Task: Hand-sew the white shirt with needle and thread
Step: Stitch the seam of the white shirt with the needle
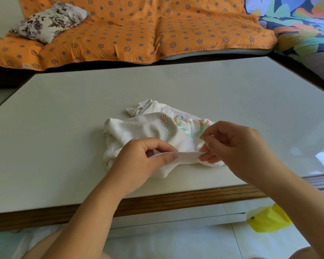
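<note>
Head view: white shirt [137, 128] lies bunched beyond the grip, likely soft, light, floppy; its folded hem [187, 156] is the sensible hold. Left hand [138, 161] and right hand [234, 144] pinch that hem between them, above the table [64, 109].

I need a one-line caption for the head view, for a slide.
Left hand and right hand pinch a folded edge of the white shirt on the table.
</note>
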`<state>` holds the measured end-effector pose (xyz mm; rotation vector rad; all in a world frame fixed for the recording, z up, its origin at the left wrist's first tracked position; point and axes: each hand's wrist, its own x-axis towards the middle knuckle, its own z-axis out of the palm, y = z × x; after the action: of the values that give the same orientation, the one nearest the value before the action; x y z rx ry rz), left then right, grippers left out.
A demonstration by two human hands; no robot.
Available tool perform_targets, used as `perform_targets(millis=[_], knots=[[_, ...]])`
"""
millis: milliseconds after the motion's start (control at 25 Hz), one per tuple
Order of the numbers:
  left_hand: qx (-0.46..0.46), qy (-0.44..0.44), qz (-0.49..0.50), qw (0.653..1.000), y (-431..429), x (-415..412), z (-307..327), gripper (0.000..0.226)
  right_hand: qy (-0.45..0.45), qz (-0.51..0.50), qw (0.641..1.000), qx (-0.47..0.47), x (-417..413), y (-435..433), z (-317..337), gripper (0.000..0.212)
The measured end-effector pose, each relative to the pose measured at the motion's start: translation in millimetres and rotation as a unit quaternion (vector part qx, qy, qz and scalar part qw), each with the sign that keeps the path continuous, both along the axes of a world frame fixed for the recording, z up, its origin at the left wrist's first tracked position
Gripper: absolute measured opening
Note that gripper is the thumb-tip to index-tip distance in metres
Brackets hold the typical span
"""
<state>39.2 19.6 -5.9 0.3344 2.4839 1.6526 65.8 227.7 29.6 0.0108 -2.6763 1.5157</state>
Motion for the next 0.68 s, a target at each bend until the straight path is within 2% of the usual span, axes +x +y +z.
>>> perform_targets(millis=[160,320,680], knots=[[-0.002,0.005,0.007,1.000,-2,0,0,0.013,0.010,0.051,0.998,0.039,4,-5,-5,0.021],[0.003,0.019,0.002,1.000,-2,0,-1,0.015,0.007,0.089,0.993,0.076,4,-8,-8,0.026],[0.051,-0.004,-0.019,0.998,0,-3,-4,0.016,-0.016,0.099,0.993,0.058,-1,-7,-14,0.022]])
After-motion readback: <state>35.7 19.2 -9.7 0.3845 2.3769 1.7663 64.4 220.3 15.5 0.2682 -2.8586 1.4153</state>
